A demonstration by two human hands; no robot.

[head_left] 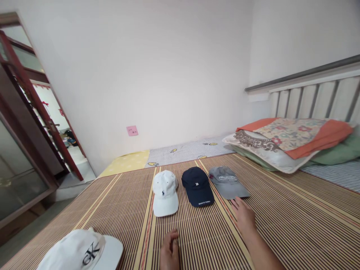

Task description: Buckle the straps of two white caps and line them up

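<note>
On the bed's striped mat (281, 225) lay a white CK cap (81, 253), then the left hand (169, 250), grip loosely curled and empty. Beyond sat a white polo cap (165, 193), a navy cap (197, 186) and a grey cap (227, 182). The right hand (244, 216), grip spread flat, rested just beside the grey cap's brim.

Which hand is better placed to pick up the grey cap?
Right, likely: the right hand lies open with fingertips at the brim of the grey cap; the left hand rests farther back.
</note>
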